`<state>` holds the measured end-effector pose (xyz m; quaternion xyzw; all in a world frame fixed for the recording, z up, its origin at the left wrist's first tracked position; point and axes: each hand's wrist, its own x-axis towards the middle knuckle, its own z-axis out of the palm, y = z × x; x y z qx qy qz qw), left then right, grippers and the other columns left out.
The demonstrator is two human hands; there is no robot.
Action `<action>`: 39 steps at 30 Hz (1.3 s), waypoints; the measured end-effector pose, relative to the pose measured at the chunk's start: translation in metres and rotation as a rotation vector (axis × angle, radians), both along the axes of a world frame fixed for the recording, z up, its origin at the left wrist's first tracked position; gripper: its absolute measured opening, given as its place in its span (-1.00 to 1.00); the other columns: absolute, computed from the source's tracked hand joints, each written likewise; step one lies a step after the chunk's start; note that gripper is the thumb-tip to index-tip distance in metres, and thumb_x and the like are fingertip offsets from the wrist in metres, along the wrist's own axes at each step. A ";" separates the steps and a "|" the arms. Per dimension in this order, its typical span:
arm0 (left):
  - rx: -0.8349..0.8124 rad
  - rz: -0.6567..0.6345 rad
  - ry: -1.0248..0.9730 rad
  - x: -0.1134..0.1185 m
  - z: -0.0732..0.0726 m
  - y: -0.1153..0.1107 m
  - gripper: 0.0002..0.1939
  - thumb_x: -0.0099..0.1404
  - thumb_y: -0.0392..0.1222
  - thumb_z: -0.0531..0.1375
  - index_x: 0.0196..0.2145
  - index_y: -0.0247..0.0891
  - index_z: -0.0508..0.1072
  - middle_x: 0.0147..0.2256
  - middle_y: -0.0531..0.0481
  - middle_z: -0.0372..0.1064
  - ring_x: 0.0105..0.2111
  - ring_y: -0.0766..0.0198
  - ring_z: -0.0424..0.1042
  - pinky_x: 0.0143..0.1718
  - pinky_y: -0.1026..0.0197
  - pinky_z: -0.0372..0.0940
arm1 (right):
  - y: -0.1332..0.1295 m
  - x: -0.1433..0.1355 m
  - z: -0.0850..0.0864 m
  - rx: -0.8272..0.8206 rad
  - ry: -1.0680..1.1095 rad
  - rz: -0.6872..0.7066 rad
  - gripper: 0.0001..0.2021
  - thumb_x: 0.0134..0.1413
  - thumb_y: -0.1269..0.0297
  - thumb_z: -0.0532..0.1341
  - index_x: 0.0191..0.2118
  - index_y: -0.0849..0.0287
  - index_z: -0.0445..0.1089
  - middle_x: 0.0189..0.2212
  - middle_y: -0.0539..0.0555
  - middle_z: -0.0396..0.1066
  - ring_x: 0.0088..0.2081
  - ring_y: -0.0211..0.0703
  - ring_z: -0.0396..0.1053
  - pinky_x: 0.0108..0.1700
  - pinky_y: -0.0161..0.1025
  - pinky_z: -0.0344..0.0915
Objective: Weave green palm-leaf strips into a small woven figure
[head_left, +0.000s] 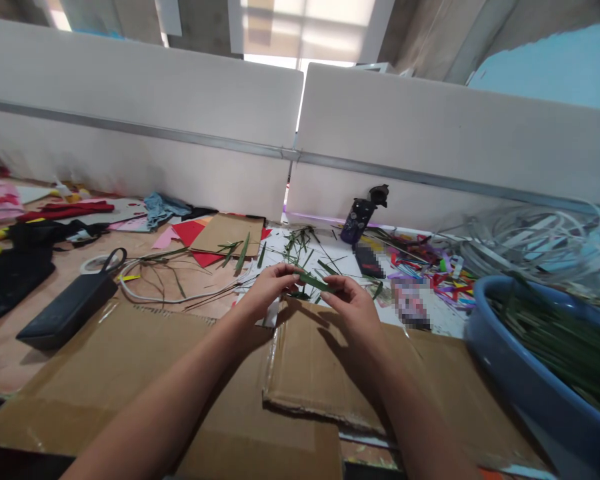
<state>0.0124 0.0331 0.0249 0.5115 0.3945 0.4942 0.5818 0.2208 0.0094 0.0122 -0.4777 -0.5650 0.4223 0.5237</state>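
A flat green leaf strip (314, 281) stretches between my two hands, above the far edge of a cardboard sheet (325, 360). My left hand (273, 288) pinches its left end between thumb and fingers. At the other end, the fingers of my right hand (349, 299) close on the strip. Just beyond, thin green leaf pieces (300, 247) lie scattered on white paper. More cut leaf bits (243, 252) rest on a brown card (225, 235) over red paper.
A blue basin (500, 353) full of long green leaves stands at the right. Behind are a dark bottle (356, 220) with its lid up, coloured scraps (445, 263) and coiled clear strips (530, 247). A black power bank (73, 300) and white cable (155, 298) lie left.
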 end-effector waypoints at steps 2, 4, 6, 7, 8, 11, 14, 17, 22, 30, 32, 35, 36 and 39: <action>0.002 0.012 0.000 0.000 0.000 0.000 -0.81 0.09 -0.17 0.45 -0.29 -0.16 0.64 -0.30 -0.09 0.55 -0.32 0.17 0.47 -0.24 0.13 0.37 | 0.002 0.003 -0.002 -0.033 0.020 -0.004 -0.76 -0.01 0.11 0.45 -0.18 -0.06 0.56 -0.23 0.09 0.55 -0.18 0.06 0.45 -0.14 -0.04 0.38; 0.002 0.029 -0.001 0.000 0.000 0.001 -0.82 0.07 -0.19 0.45 -0.31 -0.15 0.65 -0.33 -0.08 0.54 -0.34 0.18 0.46 -0.28 0.15 0.36 | 0.004 0.005 -0.004 -0.051 0.025 -0.016 -0.75 -0.03 0.06 0.46 -0.21 -0.04 0.56 -0.25 0.09 0.55 -0.19 0.06 0.44 -0.14 -0.04 0.36; 0.005 0.037 0.003 0.000 0.000 0.001 -0.84 0.06 -0.21 0.45 -0.33 -0.15 0.64 -0.35 -0.07 0.54 -0.35 0.19 0.45 -0.30 0.16 0.35 | 0.006 0.006 -0.007 -0.063 0.025 -0.031 -0.75 -0.06 0.03 0.48 -0.25 -0.04 0.57 -0.28 0.08 0.55 -0.22 0.05 0.43 -0.15 -0.04 0.34; 0.008 0.036 0.006 0.000 -0.001 0.001 -0.84 0.06 -0.21 0.44 -0.33 -0.16 0.64 -0.35 -0.07 0.53 -0.35 0.19 0.45 -0.30 0.16 0.35 | 0.006 0.006 -0.007 -0.063 0.028 -0.037 -0.75 -0.07 0.03 0.48 -0.26 -0.04 0.57 -0.30 0.07 0.54 -0.24 0.05 0.43 -0.15 -0.04 0.33; 0.011 0.033 0.009 0.000 -0.001 0.001 -0.83 0.07 -0.21 0.44 -0.32 -0.16 0.64 -0.34 -0.07 0.54 -0.34 0.19 0.45 -0.29 0.16 0.35 | 0.006 0.006 -0.008 -0.062 0.033 -0.041 -0.75 -0.08 0.03 0.49 -0.27 -0.04 0.57 -0.32 0.06 0.53 -0.25 0.04 0.42 -0.15 -0.04 0.32; 0.060 0.053 0.032 0.001 -0.003 0.002 -0.78 0.13 -0.19 0.43 -0.22 -0.15 0.63 -0.28 -0.06 0.55 -0.29 0.17 0.47 -0.24 0.15 0.37 | 0.006 0.004 -0.007 -0.063 0.067 -0.047 -0.74 -0.12 0.02 0.51 -0.32 -0.02 0.56 -0.35 0.04 0.51 -0.28 0.00 0.41 -0.14 -0.05 0.31; 0.223 0.109 0.148 0.004 -0.006 0.003 -0.72 0.21 -0.18 0.38 -0.10 -0.16 0.61 -0.15 -0.09 0.58 -0.16 0.11 0.50 -0.08 0.09 0.39 | 0.005 0.002 -0.005 -0.067 0.098 -0.059 -0.68 -0.14 -0.07 0.52 -0.39 0.00 0.53 -0.41 0.03 0.49 -0.30 0.00 0.40 -0.13 -0.05 0.33; 0.492 0.205 0.387 0.008 -0.005 0.001 -0.64 0.27 -0.23 0.36 0.03 -0.12 0.61 0.03 -0.15 0.54 0.07 0.01 0.45 0.18 -0.04 0.29 | 0.004 0.002 -0.004 -0.059 0.089 -0.092 -0.59 -0.11 -0.19 0.50 -0.43 0.03 0.48 -0.46 0.04 0.48 -0.34 0.01 0.40 -0.18 -0.06 0.34; 0.720 0.240 0.646 0.013 0.001 -0.005 -0.63 0.30 -0.29 0.37 0.02 0.05 0.67 0.16 -0.14 0.49 0.19 -0.09 0.36 0.29 -0.13 0.13 | 0.002 0.003 -0.002 -0.002 0.025 -0.103 -0.57 -0.04 -0.21 0.46 -0.51 0.04 0.44 -0.53 0.02 0.43 -0.40 -0.03 0.34 -0.23 -0.08 0.29; 0.400 0.072 0.414 0.027 -0.007 -0.007 -0.88 0.30 -0.15 0.32 -0.40 -0.12 0.62 -0.34 -0.05 0.56 -0.23 0.05 0.44 -0.08 0.06 0.30 | -0.001 -0.005 0.006 0.061 0.080 -0.100 -0.70 -0.09 -0.01 0.47 -0.33 0.06 0.51 -0.42 0.01 0.47 -0.37 -0.08 0.36 -0.26 -0.13 0.30; 0.345 0.037 0.342 0.032 -0.008 -0.009 -0.89 0.31 -0.13 0.29 -0.35 -0.14 0.61 -0.31 -0.04 0.57 -0.24 0.08 0.47 -0.14 0.10 0.32 | -0.002 -0.008 0.009 0.059 0.058 -0.086 -0.73 -0.07 0.02 0.45 -0.37 0.07 0.50 -0.45 0.00 0.46 -0.38 -0.08 0.37 -0.26 -0.13 0.31; 0.282 -0.012 0.212 0.036 -0.004 -0.011 -0.90 0.25 -0.12 0.34 -0.31 -0.17 0.61 -0.29 -0.04 0.57 -0.24 0.12 0.48 -0.15 0.13 0.33 | 0.004 -0.005 0.015 0.043 0.046 -0.084 -0.71 -0.05 -0.01 0.45 -0.40 0.08 0.49 -0.46 0.01 0.47 -0.38 -0.08 0.39 -0.27 -0.14 0.33; 0.238 -0.014 0.156 0.036 -0.002 -0.011 -0.88 0.19 -0.12 0.37 -0.34 -0.18 0.60 -0.32 -0.03 0.55 -0.26 0.14 0.47 -0.17 0.14 0.33 | 0.008 0.000 0.017 0.041 0.039 -0.088 -0.70 -0.02 -0.03 0.44 -0.37 0.08 0.50 -0.44 0.03 0.50 -0.38 -0.08 0.40 -0.27 -0.14 0.33; 0.091 0.034 0.040 0.033 0.008 -0.007 -0.81 0.07 -0.10 0.44 -0.41 -0.20 0.55 -0.43 0.01 0.47 -0.40 0.23 0.37 -0.33 0.18 0.25 | 0.028 0.026 0.021 0.088 -0.132 -0.155 -0.65 0.18 -0.08 0.29 -0.13 0.08 0.56 -0.29 0.10 0.60 -0.32 -0.03 0.46 -0.23 -0.11 0.36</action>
